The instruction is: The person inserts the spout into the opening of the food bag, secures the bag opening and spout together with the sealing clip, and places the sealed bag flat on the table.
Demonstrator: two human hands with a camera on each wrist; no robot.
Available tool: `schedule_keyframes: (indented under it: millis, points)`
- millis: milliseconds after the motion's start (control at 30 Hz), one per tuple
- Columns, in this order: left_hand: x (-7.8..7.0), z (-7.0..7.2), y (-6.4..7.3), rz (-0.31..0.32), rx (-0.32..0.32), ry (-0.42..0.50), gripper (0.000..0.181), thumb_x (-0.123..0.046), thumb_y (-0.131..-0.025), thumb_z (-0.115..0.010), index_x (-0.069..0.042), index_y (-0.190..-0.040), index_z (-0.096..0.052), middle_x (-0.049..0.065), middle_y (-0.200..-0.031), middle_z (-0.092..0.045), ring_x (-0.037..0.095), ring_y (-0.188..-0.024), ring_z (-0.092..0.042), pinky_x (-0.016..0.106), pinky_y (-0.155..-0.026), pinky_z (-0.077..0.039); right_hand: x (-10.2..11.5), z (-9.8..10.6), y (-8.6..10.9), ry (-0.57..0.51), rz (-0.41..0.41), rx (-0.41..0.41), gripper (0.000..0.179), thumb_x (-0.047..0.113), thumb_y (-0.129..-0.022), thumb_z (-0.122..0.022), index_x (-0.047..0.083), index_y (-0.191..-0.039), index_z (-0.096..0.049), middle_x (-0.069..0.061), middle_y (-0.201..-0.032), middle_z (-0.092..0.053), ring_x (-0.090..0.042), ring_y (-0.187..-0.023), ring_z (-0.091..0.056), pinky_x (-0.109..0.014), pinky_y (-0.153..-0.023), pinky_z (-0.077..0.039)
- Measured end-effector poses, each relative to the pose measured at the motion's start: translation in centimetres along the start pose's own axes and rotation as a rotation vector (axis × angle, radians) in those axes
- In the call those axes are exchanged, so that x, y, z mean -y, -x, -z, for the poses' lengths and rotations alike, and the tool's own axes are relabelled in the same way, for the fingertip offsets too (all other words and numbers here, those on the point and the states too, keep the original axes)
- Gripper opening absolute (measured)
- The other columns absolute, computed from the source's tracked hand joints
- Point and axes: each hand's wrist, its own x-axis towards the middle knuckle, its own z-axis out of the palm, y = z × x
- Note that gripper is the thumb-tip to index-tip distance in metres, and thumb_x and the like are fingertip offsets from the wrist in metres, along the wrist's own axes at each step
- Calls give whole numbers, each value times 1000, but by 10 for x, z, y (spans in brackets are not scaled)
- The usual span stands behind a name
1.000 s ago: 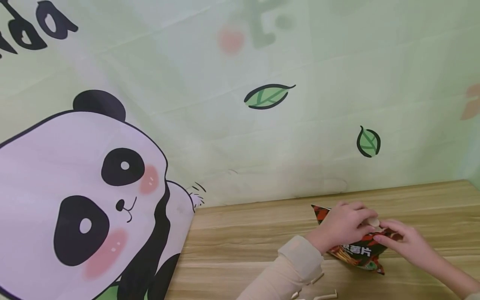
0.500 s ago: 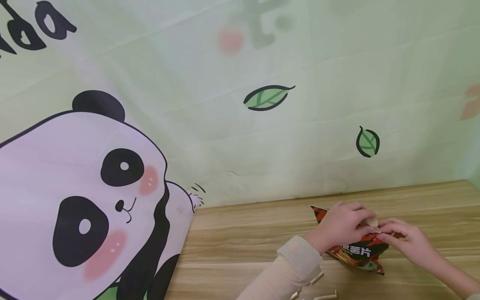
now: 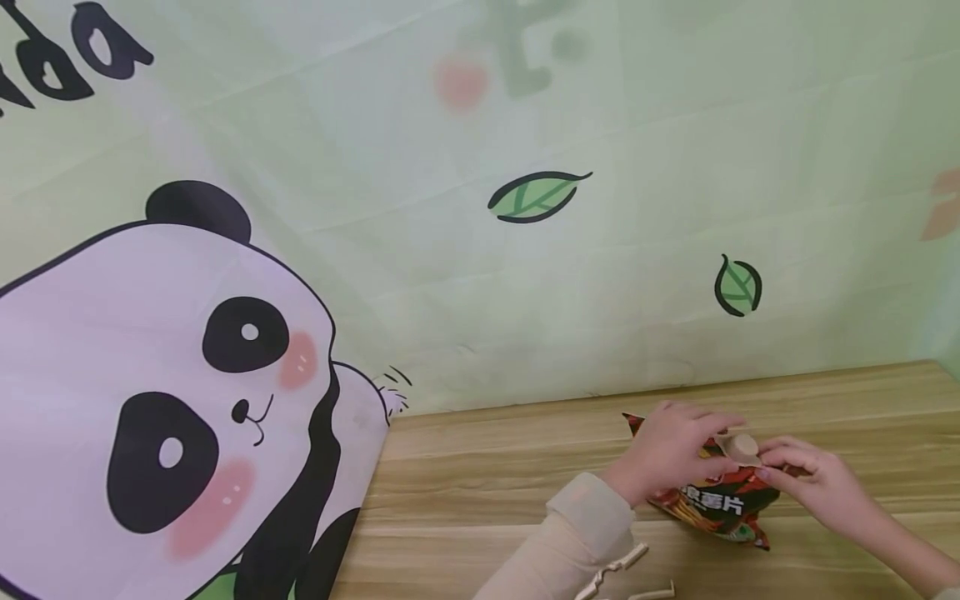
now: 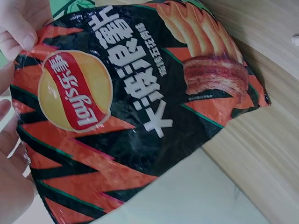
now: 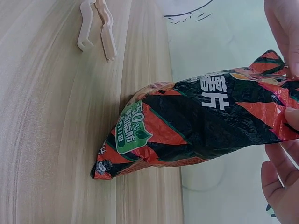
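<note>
Wood-grain table (image 3: 465, 483); pale clips (image 5: 108, 43); chip bag (image 5: 196, 121)

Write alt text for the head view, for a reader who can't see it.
A person's left hand and right hand hold the top edge of a red-and-black snack bag at a wood-grain table. Pale clips lie near the left sleeve; behind, a pale green backdrop shows a large cartoon panda.

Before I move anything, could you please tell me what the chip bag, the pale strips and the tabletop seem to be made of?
Chip bag: thin, glossy plastic film, judging by its creases and highlights.
Pale strips: probably smooth hard plastic, evenly coloured.
Tabletop: satin wood or laminate; the striped grain leaves it open.
</note>
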Motion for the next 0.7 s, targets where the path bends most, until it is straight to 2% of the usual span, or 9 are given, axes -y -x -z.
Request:
schedule_keyframes:
  millis: [67,167,400,700]
  points:
    - [3,-1,1,22,29,13,51,-51,-81,-52,-31,-128,-44,-16,-121,-53,0,-110,-48,20,-94,-33,0,0,0,-2,-4,6,22,-10,-71,-63,11,-77,-65,30,-94,-53,12,-73,-50,-11,-55,-40]
    - [5,-2,2,21,27,17,48,-49,-82,-53,-31,-126,-47,-16,-122,-53,1,-113,-47,21,-96,-32,0,-1,0,-3,-8,25,23,-11,-72,-62,11,-77,-64,30,-95,-52,12,-76,-50,-12,-55,-41]
    - [6,-6,4,-14,-53,10,39,-41,-82,-56,-30,-119,-53,-17,-115,-58,-1,-106,-52,18,-94,-34,0,-2,2,-24,-10,63,19,-8,-77,-58,11,-78,-60,29,-96,-52,10,-78,-49,-14,-56,-41]
    - [7,-11,7,-14,-148,-13,32,-34,-84,-58,-30,-116,-57,-18,-110,-61,-3,-100,-54,16,-94,-34,2,-4,4,-17,-18,59,19,-8,-78,-58,11,-78,-60,28,-95,-52,9,-78,-49,-15,-56,-41]
